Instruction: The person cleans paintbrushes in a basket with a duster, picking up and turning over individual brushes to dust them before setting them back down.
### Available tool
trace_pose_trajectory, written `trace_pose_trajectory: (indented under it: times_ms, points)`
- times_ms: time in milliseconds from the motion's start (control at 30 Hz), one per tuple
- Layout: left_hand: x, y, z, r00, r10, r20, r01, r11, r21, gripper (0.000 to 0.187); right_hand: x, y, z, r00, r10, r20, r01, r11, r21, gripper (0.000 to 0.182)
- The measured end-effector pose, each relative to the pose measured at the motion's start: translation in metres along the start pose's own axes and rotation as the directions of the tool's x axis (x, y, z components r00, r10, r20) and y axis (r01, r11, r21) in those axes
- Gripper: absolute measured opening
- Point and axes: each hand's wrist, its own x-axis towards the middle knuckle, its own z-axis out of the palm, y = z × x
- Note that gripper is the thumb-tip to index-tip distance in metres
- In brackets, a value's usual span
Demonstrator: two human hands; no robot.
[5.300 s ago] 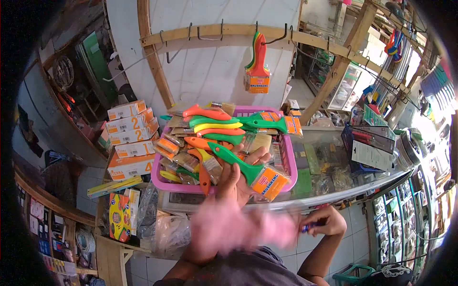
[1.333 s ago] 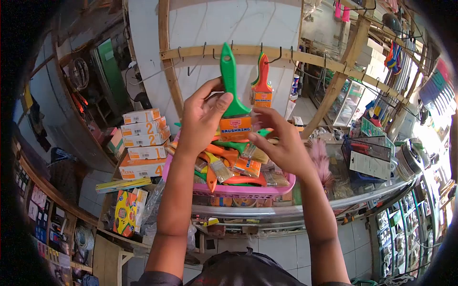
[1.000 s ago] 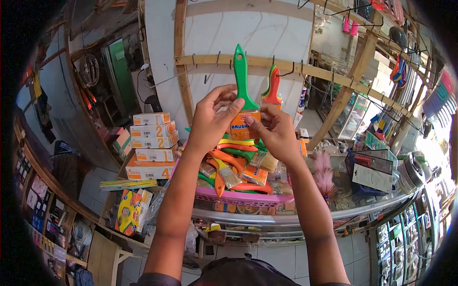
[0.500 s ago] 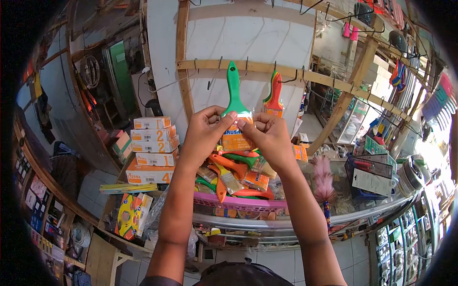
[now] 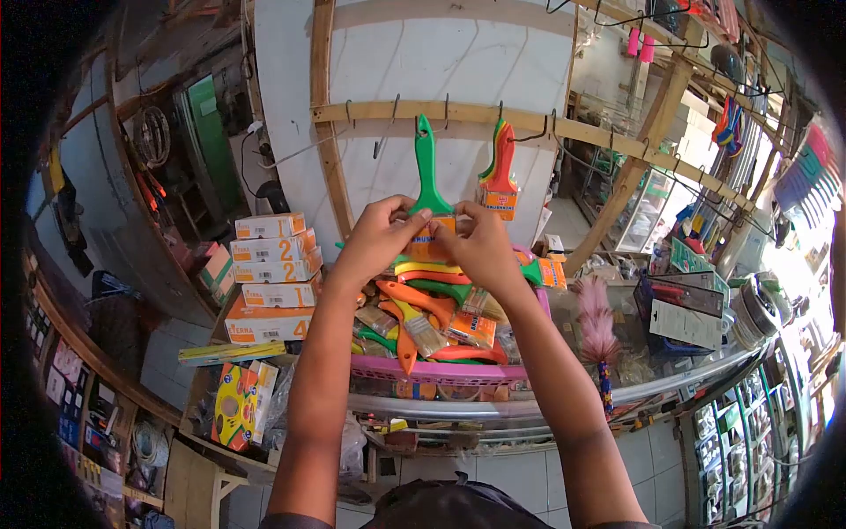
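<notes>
A green-handled paintbrush (image 5: 426,172) in a labelled orange wrapper is held upright, handle up, between my two hands. My left hand (image 5: 386,236) pinches its left side, thumb across the front below the handle. On the other side my right hand (image 5: 483,247) grips the wrapper, thumb also in front. The holed handle tip overlaps the wooden rail (image 5: 374,112) with its metal hooks. To the right, several orange and green paintbrushes (image 5: 500,172) hang from a hook. Beneath my hands, a pink basket (image 5: 441,370) is heaped with loose paintbrushes (image 5: 423,304).
Orange-and-white boxes (image 5: 269,273) are stacked left of the basket. A pink feather duster (image 5: 596,326) and a dark blue bin (image 5: 683,313) of packaged goods stand on the glass counter at right. A yellow patterned box (image 5: 240,406) sits at lower left.
My hands have carried the paintbrush forward toward the rail; its tip sits slightly lower against it. The view has shifted a little, and the hanging paintbrushes show more fully.
</notes>
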Motion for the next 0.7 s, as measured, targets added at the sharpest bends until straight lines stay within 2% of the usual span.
trace_pose_trajectory:
  times_ms: [67, 100, 133, 200, 233, 300, 400, 500, 533, 600, 633, 667, 700]
  points:
    - [0.028, -0.035, 0.004, 0.985, 0.131, -0.109, -0.121, 0.989, 0.091, 0.039, 0.021, 0.031, 0.001, 0.992, -0.114, -0.044, 0.109, 0.987, -0.117, 0.033]
    - [0.035, -0.044, 0.008, 0.967, 0.197, -0.159, -0.175, 0.975, 0.140, 0.041, 0.031, 0.041, 0.000, 0.996, -0.079, -0.035, 0.075, 0.991, -0.113, 0.034]
    - [0.032, -0.036, 0.011, 0.959, 0.202, -0.200, -0.158, 0.964, 0.215, 0.048, 0.042, 0.050, -0.002, 0.999, -0.045, -0.027, 0.042, 0.993, -0.108, 0.035]
    - [0.027, -0.038, 0.014, 0.927, 0.255, -0.275, -0.140, 0.915, 0.379, 0.048, 0.062, 0.068, -0.003, 0.998, 0.034, -0.050, -0.041, 0.987, -0.157, 0.038]
    - [0.024, -0.040, 0.015, 0.908, 0.287, -0.307, -0.124, 0.881, 0.457, 0.049, 0.075, 0.092, -0.001, 0.998, -0.004, -0.068, -0.007, 0.987, -0.163, 0.039]
    - [0.005, -0.036, 0.013, 0.914, 0.289, -0.284, -0.154, 0.896, 0.416, 0.049, 0.101, 0.139, 0.004, 0.992, -0.076, -0.104, 0.057, 0.983, -0.173, 0.041]
    - [-0.031, -0.018, 0.009, 0.930, 0.269, -0.250, -0.167, 0.916, 0.363, 0.047, 0.120, 0.144, 0.009, 0.995, -0.019, -0.095, -0.003, 0.976, -0.217, 0.043]
    - [-0.061, -0.011, 0.005, 0.938, 0.239, -0.251, -0.168, 0.947, 0.274, 0.043, 0.127, 0.132, 0.018, 0.985, 0.110, -0.135, -0.126, 0.985, -0.114, 0.043]
    - [-0.071, -0.005, 0.002, 0.936, 0.246, -0.252, -0.174, 0.945, 0.277, 0.042, 0.135, 0.137, 0.018, 0.986, 0.072, -0.151, -0.108, 0.962, -0.252, 0.040]
    - [-0.087, 0.000, -0.001, 0.939, 0.239, -0.246, -0.183, 0.956, 0.228, 0.040, 0.151, 0.149, 0.022, 0.988, 0.086, -0.132, -0.117, 0.961, -0.249, 0.038]
    - [-0.094, 0.002, -0.002, 0.942, 0.232, -0.245, -0.177, 0.958, 0.225, 0.040, 0.147, 0.132, 0.025, 0.988, 0.089, -0.125, -0.118, 0.962, -0.246, 0.037]
    - [-0.101, 0.006, -0.002, 0.944, 0.225, -0.241, -0.171, 0.960, 0.223, 0.040, 0.139, 0.116, 0.026, 0.975, 0.188, -0.117, -0.195, 0.979, -0.055, 0.037]
    - [-0.108, 0.009, -0.003, 0.947, 0.218, -0.237, -0.165, 0.961, 0.222, 0.040, 0.143, 0.121, 0.029, 0.970, 0.196, -0.142, -0.211, 0.973, -0.098, 0.037]
